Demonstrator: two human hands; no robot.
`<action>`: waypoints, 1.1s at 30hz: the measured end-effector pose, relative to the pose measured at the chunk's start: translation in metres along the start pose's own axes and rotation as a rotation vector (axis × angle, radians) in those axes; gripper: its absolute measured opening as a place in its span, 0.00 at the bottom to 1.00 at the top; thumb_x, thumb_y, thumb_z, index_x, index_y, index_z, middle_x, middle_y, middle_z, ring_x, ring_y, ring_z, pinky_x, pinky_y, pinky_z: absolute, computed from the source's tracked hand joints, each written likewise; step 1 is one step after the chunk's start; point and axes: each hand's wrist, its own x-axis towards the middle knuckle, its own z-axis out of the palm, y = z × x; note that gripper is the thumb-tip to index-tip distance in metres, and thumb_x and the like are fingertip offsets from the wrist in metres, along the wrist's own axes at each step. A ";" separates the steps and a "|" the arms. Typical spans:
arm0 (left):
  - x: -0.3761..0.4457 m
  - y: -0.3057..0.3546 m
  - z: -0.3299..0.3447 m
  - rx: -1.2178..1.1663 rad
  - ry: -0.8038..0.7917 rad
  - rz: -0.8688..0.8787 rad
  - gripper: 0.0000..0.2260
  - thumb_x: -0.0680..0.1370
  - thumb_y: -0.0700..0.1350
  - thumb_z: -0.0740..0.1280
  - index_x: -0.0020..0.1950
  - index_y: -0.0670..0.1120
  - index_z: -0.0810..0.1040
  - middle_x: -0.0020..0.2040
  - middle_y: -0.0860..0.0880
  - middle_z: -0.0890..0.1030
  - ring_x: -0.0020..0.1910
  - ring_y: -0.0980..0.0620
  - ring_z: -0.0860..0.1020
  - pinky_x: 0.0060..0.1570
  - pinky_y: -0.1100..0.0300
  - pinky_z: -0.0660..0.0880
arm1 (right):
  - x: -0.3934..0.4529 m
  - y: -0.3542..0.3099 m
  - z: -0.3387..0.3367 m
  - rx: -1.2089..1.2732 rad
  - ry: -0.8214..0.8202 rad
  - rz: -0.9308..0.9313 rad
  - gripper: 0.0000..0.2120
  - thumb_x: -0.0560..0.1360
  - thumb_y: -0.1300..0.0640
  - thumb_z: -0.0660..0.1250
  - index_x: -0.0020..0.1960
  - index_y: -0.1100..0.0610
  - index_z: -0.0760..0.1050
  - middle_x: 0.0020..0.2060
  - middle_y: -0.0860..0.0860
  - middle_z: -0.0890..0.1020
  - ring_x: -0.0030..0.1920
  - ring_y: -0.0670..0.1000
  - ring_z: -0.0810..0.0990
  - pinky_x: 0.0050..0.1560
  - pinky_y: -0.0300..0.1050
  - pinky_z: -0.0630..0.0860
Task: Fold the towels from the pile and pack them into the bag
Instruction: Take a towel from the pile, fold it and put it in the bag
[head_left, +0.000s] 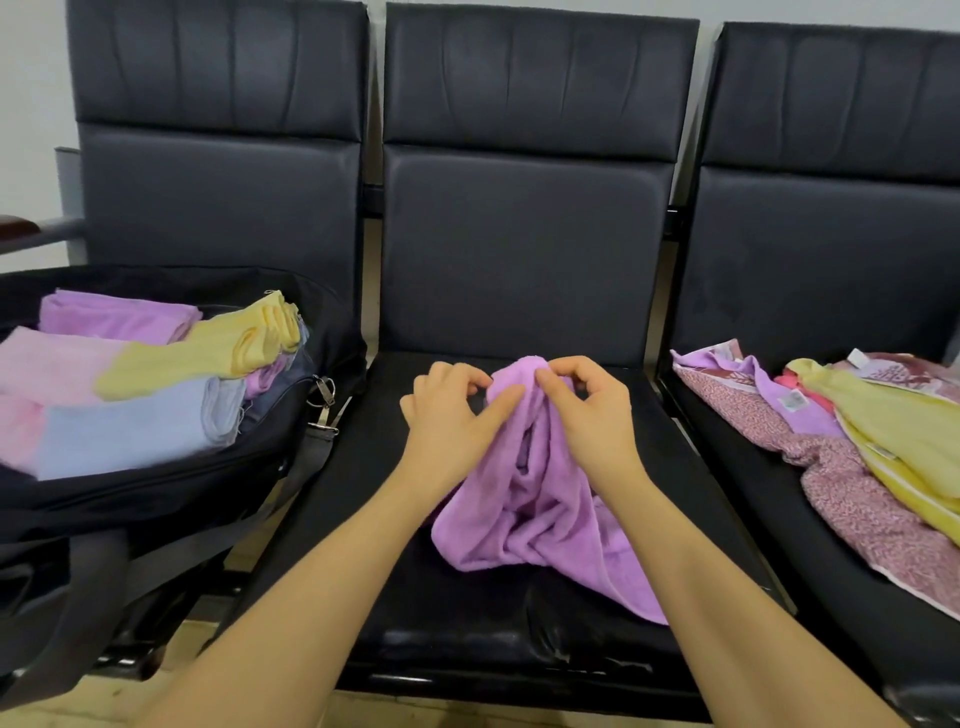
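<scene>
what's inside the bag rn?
The open black bag holds folded towels: purple at the back, yellow, pink, and blue in front. More folded edges peek out beneath the yellow one. Anything lower down is covered.

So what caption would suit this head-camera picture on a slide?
Both hands pinch a crumpled purple towel on the middle seat, between the packed bag and the remaining pile.

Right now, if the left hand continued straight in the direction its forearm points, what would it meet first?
Probably the bunched top of the purple towel, which the left hand already pinches. Beyond it, the middle chair's backrest comes next, though depth is hard to judge in this one view.
</scene>
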 end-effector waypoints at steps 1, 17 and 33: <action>-0.002 0.001 0.001 0.015 -0.018 0.008 0.14 0.75 0.60 0.66 0.48 0.50 0.79 0.50 0.55 0.74 0.51 0.56 0.70 0.49 0.58 0.58 | 0.000 0.001 -0.001 -0.003 0.003 0.002 0.10 0.76 0.55 0.67 0.40 0.42 0.77 0.39 0.40 0.81 0.47 0.47 0.80 0.60 0.60 0.73; 0.000 0.006 -0.057 -0.159 0.173 -0.031 0.02 0.77 0.46 0.68 0.45 0.50 0.77 0.36 0.56 0.77 0.37 0.62 0.75 0.39 0.71 0.70 | -0.014 -0.027 -0.039 -0.003 -0.025 -0.028 0.10 0.75 0.64 0.67 0.53 0.53 0.80 0.44 0.44 0.82 0.44 0.42 0.81 0.44 0.31 0.75; 0.057 0.071 -0.127 -0.287 0.191 0.109 0.05 0.76 0.45 0.69 0.48 0.44 0.80 0.38 0.53 0.80 0.41 0.56 0.78 0.46 0.62 0.75 | 0.020 -0.146 -0.089 0.088 0.360 -0.197 0.06 0.76 0.61 0.66 0.45 0.52 0.80 0.39 0.47 0.82 0.43 0.44 0.80 0.44 0.32 0.74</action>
